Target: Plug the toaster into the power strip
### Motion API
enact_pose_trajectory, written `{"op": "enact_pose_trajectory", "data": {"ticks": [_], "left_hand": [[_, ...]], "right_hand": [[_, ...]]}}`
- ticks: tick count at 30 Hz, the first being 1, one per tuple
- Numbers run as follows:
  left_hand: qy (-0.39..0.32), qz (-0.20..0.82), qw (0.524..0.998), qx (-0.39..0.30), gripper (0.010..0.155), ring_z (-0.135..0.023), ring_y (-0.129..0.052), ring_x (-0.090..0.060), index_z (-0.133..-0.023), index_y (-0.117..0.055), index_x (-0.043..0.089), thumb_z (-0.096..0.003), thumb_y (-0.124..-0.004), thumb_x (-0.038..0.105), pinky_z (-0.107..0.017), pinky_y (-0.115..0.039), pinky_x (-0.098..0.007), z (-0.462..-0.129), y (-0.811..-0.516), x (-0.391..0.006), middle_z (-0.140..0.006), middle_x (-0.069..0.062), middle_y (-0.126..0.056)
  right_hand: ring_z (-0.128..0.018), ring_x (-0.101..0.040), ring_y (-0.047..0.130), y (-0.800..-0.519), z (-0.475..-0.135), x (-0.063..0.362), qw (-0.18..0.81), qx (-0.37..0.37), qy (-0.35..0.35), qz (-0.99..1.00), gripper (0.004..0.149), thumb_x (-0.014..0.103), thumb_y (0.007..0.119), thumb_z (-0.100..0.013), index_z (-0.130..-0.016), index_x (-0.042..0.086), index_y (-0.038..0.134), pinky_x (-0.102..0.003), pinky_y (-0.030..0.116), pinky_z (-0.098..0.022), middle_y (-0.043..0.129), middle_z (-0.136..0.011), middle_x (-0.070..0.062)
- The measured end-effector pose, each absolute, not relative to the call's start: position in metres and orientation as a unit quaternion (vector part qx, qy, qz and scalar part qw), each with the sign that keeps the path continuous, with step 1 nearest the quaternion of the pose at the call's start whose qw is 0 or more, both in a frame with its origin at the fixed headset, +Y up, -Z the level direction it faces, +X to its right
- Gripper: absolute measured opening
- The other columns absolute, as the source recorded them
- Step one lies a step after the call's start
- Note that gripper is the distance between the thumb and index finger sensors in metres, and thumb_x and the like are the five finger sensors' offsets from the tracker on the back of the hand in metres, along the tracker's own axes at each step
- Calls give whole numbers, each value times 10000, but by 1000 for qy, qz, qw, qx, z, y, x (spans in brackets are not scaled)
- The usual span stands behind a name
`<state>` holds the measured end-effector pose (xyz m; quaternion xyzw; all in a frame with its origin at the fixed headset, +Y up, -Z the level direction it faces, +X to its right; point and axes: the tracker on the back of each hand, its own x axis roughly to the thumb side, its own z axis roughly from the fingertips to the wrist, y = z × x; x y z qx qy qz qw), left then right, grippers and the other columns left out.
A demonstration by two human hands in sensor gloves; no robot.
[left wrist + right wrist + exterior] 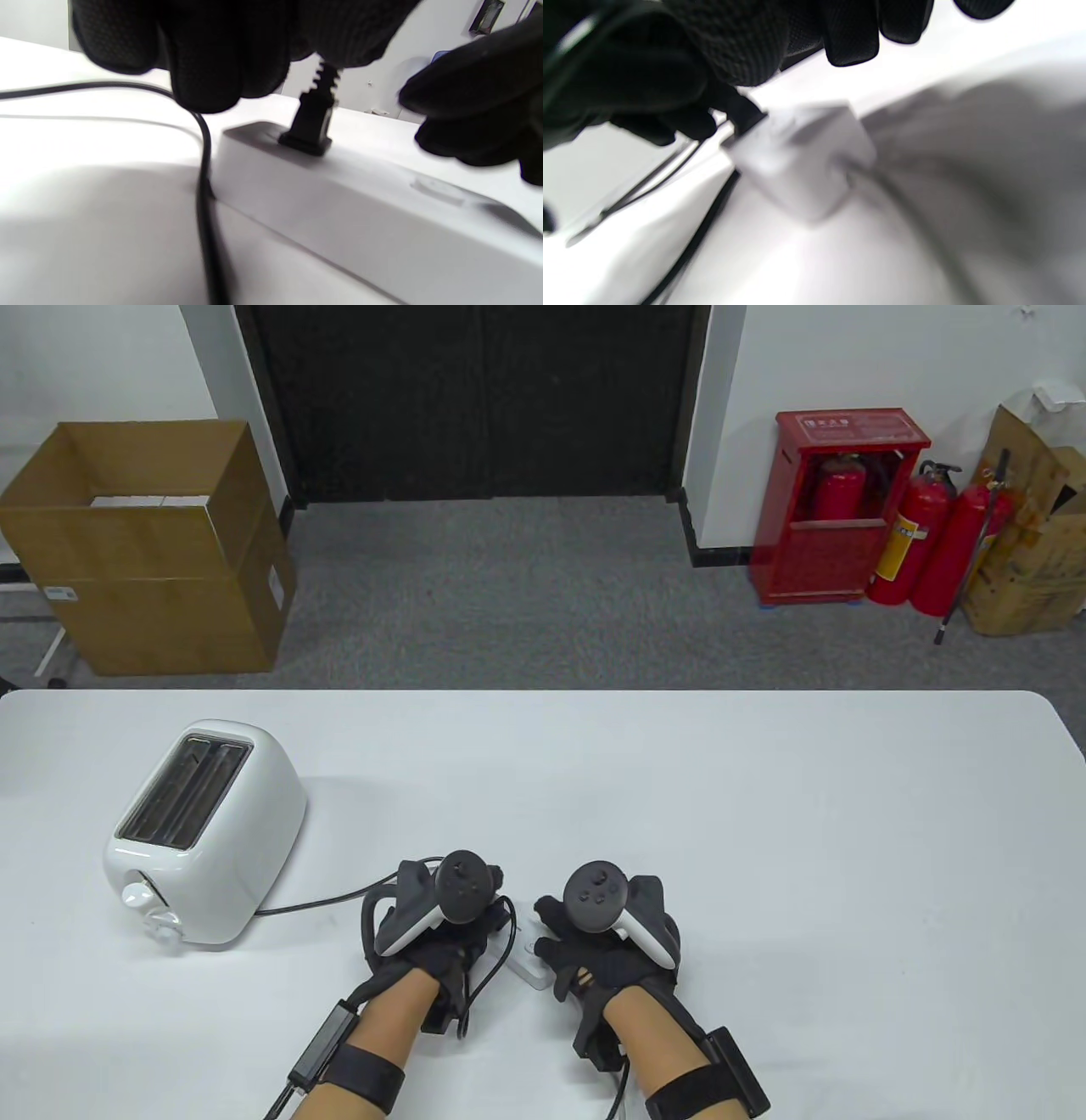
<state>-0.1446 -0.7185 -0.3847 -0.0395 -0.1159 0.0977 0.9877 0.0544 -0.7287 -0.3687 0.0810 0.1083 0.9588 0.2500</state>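
Left wrist view shows the small black moulded plug (312, 127) standing upright in the top face of the long white plastic power strip (360, 212), its flange apparently flush with the surface, so the insertion step looks all but finished. The left hand (441, 920) sits above the plug with fingers (203, 51) bunched near the ribbed strain relief; whether they actually pinch it I cannot tell. The right hand (607, 937) rests over the strip's other end, its fingers (852, 29) hanging just above it, and contact is unclear through the blur.

The glossy white two-slot toaster (204, 831) stands well off to the left on the white matte table (806, 831), and its thin black rubbery cord (322, 903) trails from its base to the hands.

Judging from this, the next move calls for a short straight press down to confirm seating while the strip is steadied, then letting go without dragging the cord. The strip's smooth hard shell could slide on the slick tabletop
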Motion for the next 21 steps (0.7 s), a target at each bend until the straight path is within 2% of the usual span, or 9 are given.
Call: {"op": "enact_pose_trajectory", "data": {"ticks": [3, 6, 9, 15, 21], "left_hand": [[-124, 47, 991, -18, 628, -927, -913, -262, -1039, -611, 303, -458, -767, 482, -678, -737, -559, -372, -705, -155, -1033, 17, -817], [-117, 36, 992, 41, 652, -1030, -790, -304, -1055, -581, 308, -460, -726, 532, -717, -655, -595, -365, -689, -172, -1103, 0, -722], [-108, 42, 991, 72, 697, -1102, -647, -342, -1078, -526, 306, -458, -698, 574, -733, -554, -646, -357, -686, -189, -1153, -19, -629], [-105, 23, 993, 38, 850, -1152, -316, -426, -1125, -305, 320, -428, -630, 680, -692, -332, -748, -351, -710, -209, -1232, -61, -351], [-106, -2, 994, -16, 921, -1111, -73, -454, -1120, -132, 320, -417, -563, 730, -644, -179, -765, -350, -725, -213, -1220, -99, -95]], "right_hand": [[-1002, -459, 487, -715, -365, 66, 228, 77, 44, 970, 607, 398, 805, -421, -986, 221, 672, -725, 440, -655, 678, -1055, -113], [-1050, -426, 331, -707, -360, 77, 198, 70, 13, 978, 628, 425, 797, -423, -1002, 233, 648, -742, 311, -670, 591, -1108, -99], [-1064, -395, 211, -709, -354, 85, 196, 71, -4, 978, 654, 449, 789, -424, -1022, 251, 613, -748, 221, -662, 511, -1147, -83], [-1042, -332, 7, -729, -350, 89, 165, 66, 26, 984, 725, 509, 761, -421, -1064, 339, 470, -732, 79, -634, 304, -1202, -31], [-1022, -316, -48, -736, -347, 87, 148, 77, 29, 986, 757, 549, 732, -418, -1070, 377, 388, -723, 45, -613, 216, -1203, -14]]}}
